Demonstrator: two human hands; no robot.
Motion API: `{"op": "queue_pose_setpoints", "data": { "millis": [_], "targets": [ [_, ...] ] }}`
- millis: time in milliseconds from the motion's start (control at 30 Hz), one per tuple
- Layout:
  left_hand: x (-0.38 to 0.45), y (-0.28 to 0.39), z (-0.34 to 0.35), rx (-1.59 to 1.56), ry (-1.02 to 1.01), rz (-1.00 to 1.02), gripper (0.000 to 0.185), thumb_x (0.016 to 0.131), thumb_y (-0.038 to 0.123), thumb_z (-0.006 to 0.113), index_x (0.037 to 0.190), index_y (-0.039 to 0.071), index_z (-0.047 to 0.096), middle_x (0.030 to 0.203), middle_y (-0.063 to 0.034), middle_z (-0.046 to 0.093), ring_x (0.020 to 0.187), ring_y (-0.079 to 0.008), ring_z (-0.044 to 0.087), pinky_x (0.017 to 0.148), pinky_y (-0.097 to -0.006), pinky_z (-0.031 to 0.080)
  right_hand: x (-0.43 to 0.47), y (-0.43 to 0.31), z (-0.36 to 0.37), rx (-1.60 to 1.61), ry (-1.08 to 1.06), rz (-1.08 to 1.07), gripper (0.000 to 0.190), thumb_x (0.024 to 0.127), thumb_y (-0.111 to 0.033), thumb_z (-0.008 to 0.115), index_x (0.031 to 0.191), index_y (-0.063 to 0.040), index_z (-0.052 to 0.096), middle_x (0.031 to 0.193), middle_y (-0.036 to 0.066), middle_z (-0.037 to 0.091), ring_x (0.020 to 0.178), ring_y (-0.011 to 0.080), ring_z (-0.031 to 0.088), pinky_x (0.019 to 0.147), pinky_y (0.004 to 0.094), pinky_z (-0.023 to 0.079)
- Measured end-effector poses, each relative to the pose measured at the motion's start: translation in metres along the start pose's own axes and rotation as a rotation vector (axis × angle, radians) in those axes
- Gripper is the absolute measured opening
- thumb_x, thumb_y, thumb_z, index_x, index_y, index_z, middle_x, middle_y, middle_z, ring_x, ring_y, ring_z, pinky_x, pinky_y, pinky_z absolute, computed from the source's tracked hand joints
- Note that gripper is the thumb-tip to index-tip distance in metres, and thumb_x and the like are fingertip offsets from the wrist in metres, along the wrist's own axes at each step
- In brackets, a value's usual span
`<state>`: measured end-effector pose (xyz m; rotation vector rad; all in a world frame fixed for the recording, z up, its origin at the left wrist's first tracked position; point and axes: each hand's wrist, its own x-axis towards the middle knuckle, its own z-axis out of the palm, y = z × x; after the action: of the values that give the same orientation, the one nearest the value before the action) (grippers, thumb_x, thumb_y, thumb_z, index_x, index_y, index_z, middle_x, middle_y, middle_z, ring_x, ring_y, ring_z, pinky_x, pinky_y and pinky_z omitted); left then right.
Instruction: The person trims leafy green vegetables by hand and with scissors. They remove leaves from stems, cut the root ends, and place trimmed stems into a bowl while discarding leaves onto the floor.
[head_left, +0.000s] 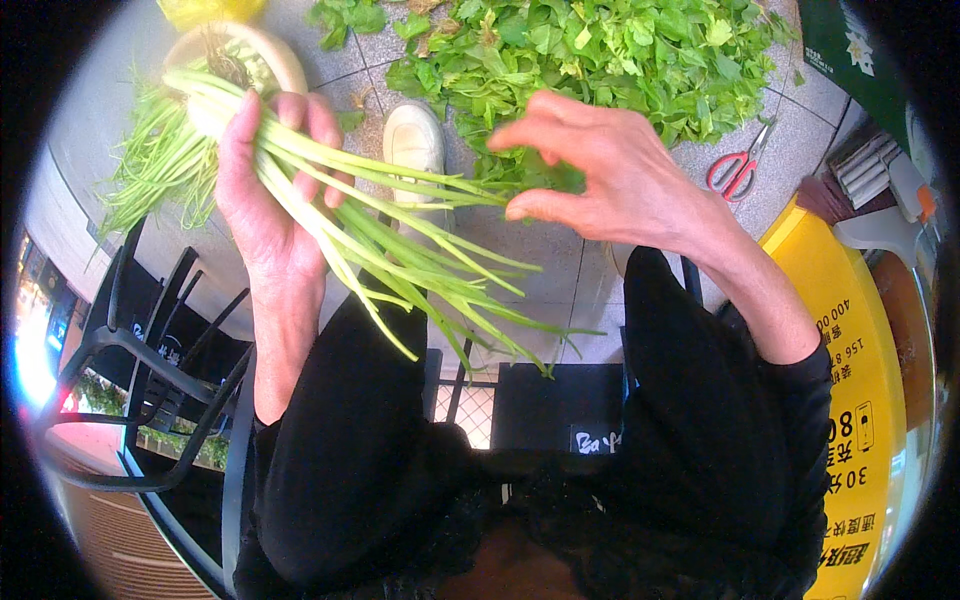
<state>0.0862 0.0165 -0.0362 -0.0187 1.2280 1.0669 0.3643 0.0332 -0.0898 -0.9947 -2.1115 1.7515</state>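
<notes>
My left hand (277, 165) is closed around a bunch of pale green celery stalks (360, 202); the root end points up left and the thin ends fan out to the right. My right hand (592, 165) is at the stalk tips, thumb and fingers spread, with some green leaves showing by its palm; whether it grips any of them cannot be told. A large heap of leafy greens (600, 52) lies on the floor beyond it. Thin green stems (165, 157) hang over the near left side of a round, light-coloured container (289, 64).
Red-handled scissors (733, 174) lie on the tiled floor at right, near a brush (825, 199) and a yellow printed panel (832, 300). My light shoe (414, 142) stands between the container and the heap. A black metal chair (142, 360) is at left, and a yellow bag (210, 11) is at the top.
</notes>
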Motion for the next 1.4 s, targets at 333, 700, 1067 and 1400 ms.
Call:
{"op": "queue_pose_setpoints", "data": {
  "millis": [333, 700, 1067, 1400],
  "targets": [
    [0.003, 0.0, -0.005, -0.08, -0.058, -0.093, 0.035, 0.101, 0.034, 0.052, 0.084, 0.004, 0.049, 0.078, -0.0089, 0.055, 0.04, -0.0064, 0.041, 0.037, -0.0216, 0.042, 0.008, 0.008, -0.002, 0.44, -0.064, -0.1, 0.012, 0.087, -0.011, 0.064, 0.092, 0.0, 0.065, 0.079, 0.01, 0.059, 0.072, 0.0285, 0.06, 0.065, 0.0401, 0.047],
    [0.001, -0.006, 0.002, 0.033, -0.046, 0.0, 0.034, 0.1, 0.035, 0.053, 0.085, 0.005, 0.052, 0.077, -0.0094, 0.057, 0.044, -0.0073, 0.044, 0.04, -0.0226, 0.043, 0.001, -0.002, 0.009, 0.476, 0.047, 0.244, 0.016, 0.09, -0.01, 0.054, 0.085, 0.0, 0.066, 0.067, 0.008, 0.062, 0.059, 0.013, 0.056, 0.055, 0.0317, 0.043],
    [0.004, 0.003, -0.005, -0.065, -0.01, 0.145, 0.03, 0.1, 0.032, 0.054, 0.089, 0.004, 0.052, 0.079, -0.0112, 0.056, 0.046, -0.0083, 0.044, 0.045, -0.0234, 0.045, -0.022, -0.004, 0.014, 0.595, 0.341, 0.403, 0.019, 0.095, -0.007, 0.048, 0.084, -0.002, 0.063, 0.067, 0.0, 0.058, 0.058, 0.0068, 0.05, 0.052, 0.0236, 0.039],
    [0.001, 0.0, -0.002, -0.084, -0.031, 0.056, 0.032, 0.101, 0.034, 0.052, 0.089, 0.005, 0.051, 0.076, -0.0098, 0.055, 0.043, -0.0071, 0.041, 0.041, -0.0228, 0.044, -0.005, -0.007, -0.025, -0.587, 0.35, -0.105, 0.029, 0.085, -0.031, 0.074, 0.11, -0.016, 0.072, 0.122, 0.004, 0.065, 0.112, 0.0229, 0.057, 0.091, 0.0411, 0.039]
  ]
}}
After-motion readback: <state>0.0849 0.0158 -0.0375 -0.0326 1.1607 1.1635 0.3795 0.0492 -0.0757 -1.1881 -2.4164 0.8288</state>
